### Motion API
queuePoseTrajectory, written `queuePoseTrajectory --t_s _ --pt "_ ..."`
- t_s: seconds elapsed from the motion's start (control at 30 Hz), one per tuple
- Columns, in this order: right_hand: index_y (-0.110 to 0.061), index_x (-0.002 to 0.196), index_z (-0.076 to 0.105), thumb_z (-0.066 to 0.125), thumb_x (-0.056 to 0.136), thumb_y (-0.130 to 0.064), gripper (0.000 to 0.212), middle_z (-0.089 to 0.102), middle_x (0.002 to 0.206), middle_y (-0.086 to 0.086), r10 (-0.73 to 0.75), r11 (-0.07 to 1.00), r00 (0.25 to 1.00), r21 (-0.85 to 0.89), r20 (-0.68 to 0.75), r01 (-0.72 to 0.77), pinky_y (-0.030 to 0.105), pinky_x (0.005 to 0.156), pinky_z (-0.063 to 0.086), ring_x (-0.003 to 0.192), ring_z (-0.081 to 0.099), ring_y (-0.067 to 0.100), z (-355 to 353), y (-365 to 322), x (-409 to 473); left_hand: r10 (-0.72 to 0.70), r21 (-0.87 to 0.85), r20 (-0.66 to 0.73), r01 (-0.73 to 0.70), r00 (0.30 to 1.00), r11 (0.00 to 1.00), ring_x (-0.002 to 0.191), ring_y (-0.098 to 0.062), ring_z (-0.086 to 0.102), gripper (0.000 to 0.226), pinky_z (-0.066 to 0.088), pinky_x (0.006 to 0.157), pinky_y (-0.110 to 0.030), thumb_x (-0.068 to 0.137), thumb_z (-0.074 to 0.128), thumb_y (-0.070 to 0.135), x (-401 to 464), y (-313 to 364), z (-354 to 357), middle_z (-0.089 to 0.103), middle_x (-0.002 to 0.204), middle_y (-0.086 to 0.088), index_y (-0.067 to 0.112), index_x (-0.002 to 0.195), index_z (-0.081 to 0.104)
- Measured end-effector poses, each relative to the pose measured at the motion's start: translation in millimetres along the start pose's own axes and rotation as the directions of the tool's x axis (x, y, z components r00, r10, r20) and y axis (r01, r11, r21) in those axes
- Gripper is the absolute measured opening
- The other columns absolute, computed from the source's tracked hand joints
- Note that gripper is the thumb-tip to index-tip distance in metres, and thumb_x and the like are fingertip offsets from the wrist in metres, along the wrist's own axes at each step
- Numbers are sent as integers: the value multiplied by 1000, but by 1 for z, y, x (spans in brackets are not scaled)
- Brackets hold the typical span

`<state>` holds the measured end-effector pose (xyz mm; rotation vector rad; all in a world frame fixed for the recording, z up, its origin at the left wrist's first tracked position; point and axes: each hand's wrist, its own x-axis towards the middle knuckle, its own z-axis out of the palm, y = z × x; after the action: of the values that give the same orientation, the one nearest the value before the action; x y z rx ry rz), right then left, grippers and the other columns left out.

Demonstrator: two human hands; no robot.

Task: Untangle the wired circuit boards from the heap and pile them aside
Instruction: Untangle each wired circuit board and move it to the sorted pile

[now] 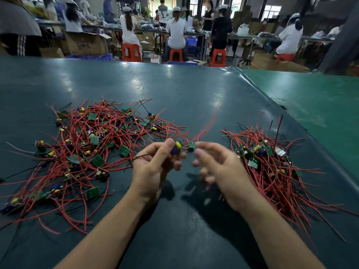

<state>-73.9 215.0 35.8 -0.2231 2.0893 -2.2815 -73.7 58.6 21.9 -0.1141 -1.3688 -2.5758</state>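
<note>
I see a dark teal worktop (174, 90) with a sheen of overhead light, and a brighter green sheet (320, 98) joining it beyond the far right corner. Beyond the worktop's far edge, people in white tops sit on orange stools (131, 52) at long benches, with cardboard boxes (85, 43) stacked on the floor among them.

The heap (83, 144) of wired circuit boards sprawls across the left of the worktop, red and black leads tangled around small green boards. To the right of the worktop's middle lies the sorted pile (272, 164), its red wires trailing toward the near edge.

Between the two, my left hand (153, 166) is raised just above the worktop, thumb and fingers pinched on one circuit board (177, 147) with a yellow and a blue part on it; a black wire runs from it back to the heap. My right hand (219, 167) hovers just beside it, blurred, fingers loosely curled and apart, and I cannot tell whether they touch the second small green board (191, 145) at their tips.
</note>
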Motion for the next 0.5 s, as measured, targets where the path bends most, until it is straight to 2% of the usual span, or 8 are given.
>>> queuePoseTrajectory --t_s 0.03,0.07,0.13,0.2,0.27,0.37,0.43,0.5 --pt "-20 106 66 73 75 -32 35 66 75 7 -19 1000 991 -21 131 22 20 40 42 47 52 10 6 5 -3 -53 33 37 52 998 998 45 -14 56 16 44 44 -19 78 64 19 -1 1 1 61 56 -7 8 67 66" --pt "-21 109 65 74 73 -33 39 67 76 6 -71 996 980 -40 187 80 21 42 44 49 54 12 11 9 -5 -99 74 65 94 993 993 40 -13 49 19 39 41 -18 77 65 21 -1 1 1 54 51 -6 11 61 65" --pt "-25 99 69 75 73 -31 27 70 72 1 -196 973 970 -93 146 211 21 46 46 52 59 12 13 12 -6 -169 124 85 158 982 980 37 -12 40 24 25 42 -22 76 66 24 0 4 1 43 49 -6 12 57 59" --pt "-24 88 70 80 76 -29 16 68 64 -4 -254 957 962 -116 99 265 18 44 43 48 56 8 10 13 -6 -216 148 83 202 973 968 34 -10 35 30 17 44 -23 77 66 27 1 5 1 37 50 -5 12 56 52" --pt "-18 81 66 81 78 -34 22 61 58 -7 -299 930 947 -186 114 316 19 45 40 46 51 4 9 16 -6 -247 229 75 225 966 947 32 -9 32 37 19 40 -17 76 66 37 1 5 3 35 46 -4 16 50 49" --pt "-20 71 61 71 80 -45 29 56 57 -9 -440 806 889 -379 129 454 20 50 38 50 47 1 11 17 -7 -297 264 58 272 953 926 30 -8 34 49 21 38 -16 67 63 60 0 5 5 41 40 1 17 46 55" --pt "-27 71 62 69 81 -46 22 57 56 -14 -524 788 851 -397 -29 471 17 48 39 48 49 0 14 12 -7 -328 231 46 310 943 922 29 -8 36 57 22 37 -14 65 64 72 2 7 6 48 40 -2 16 52 65" --pt "-27 74 61 67 82 -46 22 58 55 -12 -510 857 801 -266 -315 441 19 40 40 42 49 2 11 3 -4 -261 269 -3 252 965 929 30 -9 38 59 23 35 -14 67 62 72 5 8 3 52 41 -6 14 56 68"
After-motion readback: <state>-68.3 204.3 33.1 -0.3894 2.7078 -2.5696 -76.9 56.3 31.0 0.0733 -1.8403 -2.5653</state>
